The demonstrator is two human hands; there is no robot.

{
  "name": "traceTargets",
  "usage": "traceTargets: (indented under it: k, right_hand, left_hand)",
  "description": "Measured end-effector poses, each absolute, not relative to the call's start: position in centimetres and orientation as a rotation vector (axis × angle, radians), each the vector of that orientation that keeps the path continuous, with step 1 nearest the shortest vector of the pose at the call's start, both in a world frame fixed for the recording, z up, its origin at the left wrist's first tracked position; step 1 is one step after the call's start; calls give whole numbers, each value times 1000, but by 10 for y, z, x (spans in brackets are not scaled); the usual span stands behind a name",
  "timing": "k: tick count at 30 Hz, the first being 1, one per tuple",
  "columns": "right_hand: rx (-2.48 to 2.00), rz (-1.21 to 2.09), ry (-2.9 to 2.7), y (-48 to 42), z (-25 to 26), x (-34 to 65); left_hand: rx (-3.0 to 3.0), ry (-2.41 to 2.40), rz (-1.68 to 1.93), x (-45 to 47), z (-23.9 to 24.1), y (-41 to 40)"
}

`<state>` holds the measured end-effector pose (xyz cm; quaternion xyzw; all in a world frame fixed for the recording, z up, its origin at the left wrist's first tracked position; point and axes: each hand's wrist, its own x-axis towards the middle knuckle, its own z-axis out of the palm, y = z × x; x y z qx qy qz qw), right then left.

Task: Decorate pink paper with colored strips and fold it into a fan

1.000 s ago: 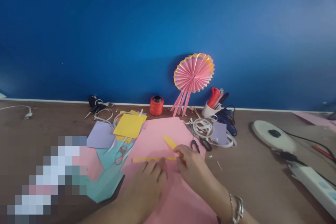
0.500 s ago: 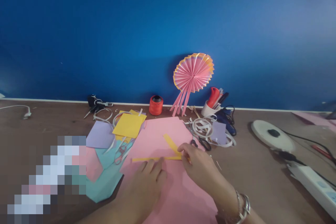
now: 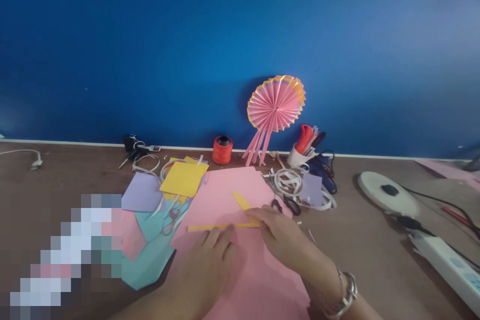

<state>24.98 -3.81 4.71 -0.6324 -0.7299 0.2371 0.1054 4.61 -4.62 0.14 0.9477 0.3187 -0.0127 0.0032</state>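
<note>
A narrow yellow paper strip (image 3: 195, 228) lies crosswise on large pink paper (image 3: 228, 185). Its upper section (image 3: 240, 201) slants up and left from the right end, so the two parts form a V. My left hand (image 3: 206, 267) rests flat on the pink paper, its fingertips against the strip's lower edge. At the V's corner, my right hand (image 3: 283, 235) has its fingers closed together over the yellow paper; the thumb is mostly hidden. Scissors (image 3: 290, 205) with dark handles lie just beyond the right hand.
A pleated pink paper fan (image 3: 276, 105) leans against the blue wall, near a red thread spool (image 3: 222, 151) and a white cup (image 3: 298, 156) of tools. Coloured sheets (image 3: 182, 179) are piled left. A white tape coil (image 3: 288, 182) and power strip (image 3: 446, 260) lie right.
The fingers of my right hand have flattened and reached a little left over the corner of the yellow strip. My left hand has hardly moved.
</note>
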Motion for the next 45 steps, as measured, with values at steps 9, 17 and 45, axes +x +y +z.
traceTargets:
  k: [9, 17, 45]
  right_hand:
    - [-1735, 1455, -1536, -28, 46, 258]
    - [-1947, 1274, -1338, -20, 30, 252]
    - [-2295, 729, -1801, -17, 37, 253]
  left_hand:
    - [2995, 967, -69, 46, 1, -47]
    - [3053, 967, 12, 44, -3, -49]
    - [3057, 1000, 15, 45, -4, -48]
